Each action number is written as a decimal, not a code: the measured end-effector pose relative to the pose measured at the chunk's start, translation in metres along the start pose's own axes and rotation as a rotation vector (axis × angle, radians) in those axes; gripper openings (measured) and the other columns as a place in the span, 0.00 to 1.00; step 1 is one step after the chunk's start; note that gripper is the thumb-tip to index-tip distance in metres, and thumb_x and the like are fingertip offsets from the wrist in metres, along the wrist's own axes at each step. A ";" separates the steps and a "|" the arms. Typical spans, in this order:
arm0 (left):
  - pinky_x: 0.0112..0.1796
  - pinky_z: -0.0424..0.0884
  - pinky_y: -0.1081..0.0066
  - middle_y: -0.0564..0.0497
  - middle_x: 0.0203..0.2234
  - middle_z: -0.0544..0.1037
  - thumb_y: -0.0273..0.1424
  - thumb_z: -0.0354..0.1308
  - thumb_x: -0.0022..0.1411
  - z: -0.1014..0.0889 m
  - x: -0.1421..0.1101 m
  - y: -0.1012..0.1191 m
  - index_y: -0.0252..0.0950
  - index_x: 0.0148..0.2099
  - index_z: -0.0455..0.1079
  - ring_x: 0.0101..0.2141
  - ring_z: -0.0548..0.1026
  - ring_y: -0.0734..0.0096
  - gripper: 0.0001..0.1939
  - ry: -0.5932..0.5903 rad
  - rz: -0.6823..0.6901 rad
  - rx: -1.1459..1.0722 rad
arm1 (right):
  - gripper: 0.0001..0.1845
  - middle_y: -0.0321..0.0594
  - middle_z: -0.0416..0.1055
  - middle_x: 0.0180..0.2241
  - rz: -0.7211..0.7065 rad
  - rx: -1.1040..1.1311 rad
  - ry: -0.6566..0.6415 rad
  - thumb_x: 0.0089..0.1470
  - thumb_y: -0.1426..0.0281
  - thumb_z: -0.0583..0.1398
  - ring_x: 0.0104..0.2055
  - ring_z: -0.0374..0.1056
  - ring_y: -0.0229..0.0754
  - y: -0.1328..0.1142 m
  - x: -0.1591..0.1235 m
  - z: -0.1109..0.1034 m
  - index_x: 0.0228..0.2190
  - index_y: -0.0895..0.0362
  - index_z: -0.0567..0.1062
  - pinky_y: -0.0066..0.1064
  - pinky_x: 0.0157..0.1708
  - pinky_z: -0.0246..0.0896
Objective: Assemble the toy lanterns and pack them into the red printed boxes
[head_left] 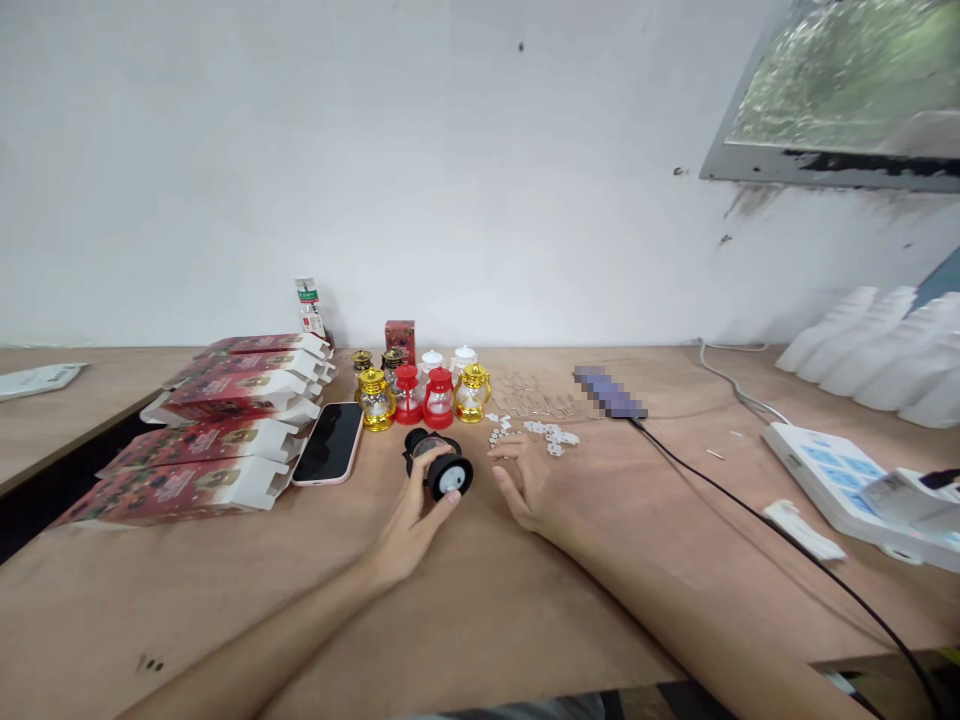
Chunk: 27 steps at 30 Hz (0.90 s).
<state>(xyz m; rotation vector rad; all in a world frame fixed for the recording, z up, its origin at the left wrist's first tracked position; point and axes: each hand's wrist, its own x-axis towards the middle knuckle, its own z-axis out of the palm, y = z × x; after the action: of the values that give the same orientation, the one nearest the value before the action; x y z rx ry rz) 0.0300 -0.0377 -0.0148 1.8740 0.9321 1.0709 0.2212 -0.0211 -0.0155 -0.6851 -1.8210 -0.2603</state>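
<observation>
While gripped in the left hand [405,528], shows a black lantern [442,465] tipped over, with the round base turned toward the camera. Held just above or on the brown table [480,610], exact contact impossible to tell, in front of the row of standing lanterns. Finished in black at both ends, with a paler, clear-looking section between, partly covered by the fingers. Fitted at the base with a thick black ring around a pale gray disc. Marked on the disc with a small dark spot, too small to identify. Pressed at the lower edge of the base by the left thumb, and wrapped along the side by the fingers. To the right, the right hand [526,485], open with fingers loosely bent, apart from the black lantern and near small white parts [553,436]. Behind, in upright position, gold lanterns [472,393] at both ends of the front row and red lanterns [439,400] between. Farther back, white lanterns [464,360] and dark lanterns with gold-colored trim [361,362]. To the left, a phone [328,445] lying face up beside red cartons [217,400].
</observation>
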 end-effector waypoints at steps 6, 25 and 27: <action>0.57 0.52 0.61 0.45 0.54 0.62 0.41 0.48 0.63 -0.001 0.000 0.000 0.40 0.54 0.54 0.57 0.58 0.62 0.20 0.025 0.016 0.023 | 0.07 0.42 0.67 0.33 0.034 0.015 -0.026 0.58 0.73 0.49 0.37 0.66 0.43 0.004 -0.007 0.003 0.39 0.55 0.64 0.37 0.36 0.63; 0.56 0.54 0.59 0.45 0.55 0.62 0.39 0.48 0.62 -0.001 -0.003 -0.002 0.41 0.55 0.53 0.56 0.59 0.60 0.20 0.055 -0.061 0.004 | 0.23 0.57 0.71 0.42 1.045 -0.560 -0.451 0.48 0.69 0.59 0.47 0.68 0.54 0.181 0.062 -0.009 0.46 0.67 0.66 0.36 0.43 0.61; 0.55 0.56 0.58 0.46 0.55 0.62 0.39 0.49 0.62 -0.001 -0.003 -0.003 0.42 0.55 0.54 0.56 0.59 0.59 0.21 0.050 -0.079 0.006 | 0.26 0.58 0.71 0.45 1.081 -0.571 -0.494 0.49 0.66 0.59 0.49 0.67 0.54 0.187 0.066 0.002 0.48 0.68 0.65 0.35 0.43 0.61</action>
<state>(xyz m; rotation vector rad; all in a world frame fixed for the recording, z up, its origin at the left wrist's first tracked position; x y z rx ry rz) 0.0273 -0.0391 -0.0178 1.8067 1.0303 1.0722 0.3121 0.1527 0.0156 -2.1591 -1.5377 0.1481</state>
